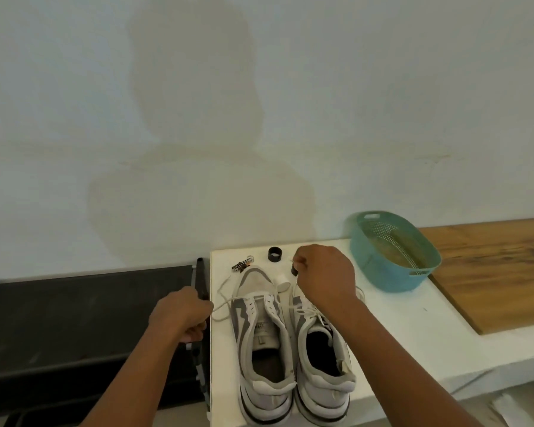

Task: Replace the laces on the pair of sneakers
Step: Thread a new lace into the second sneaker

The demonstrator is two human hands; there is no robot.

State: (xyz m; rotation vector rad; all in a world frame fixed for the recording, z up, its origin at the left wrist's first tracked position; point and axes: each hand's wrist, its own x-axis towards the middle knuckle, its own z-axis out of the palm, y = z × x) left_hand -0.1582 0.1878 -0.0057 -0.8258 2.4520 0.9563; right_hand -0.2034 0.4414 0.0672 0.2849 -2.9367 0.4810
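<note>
Both forearms were bare to the frame's bottom edge; the left hand (182, 314) and right hand (324, 274) wore nothing

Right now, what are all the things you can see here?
sneakers: 2, white and grey, side by side on the white counter
laces: white, loose around the sneakers' fronts
basket: 1, teal, counter's far right
ring: 1, black, behind the sneakers
clips: small metal cluster, beside the ring
board: 1, wooden, far right
rack: 1, black, left
left hand: grip on a lace
right hand: grip pinching a lace
</note>
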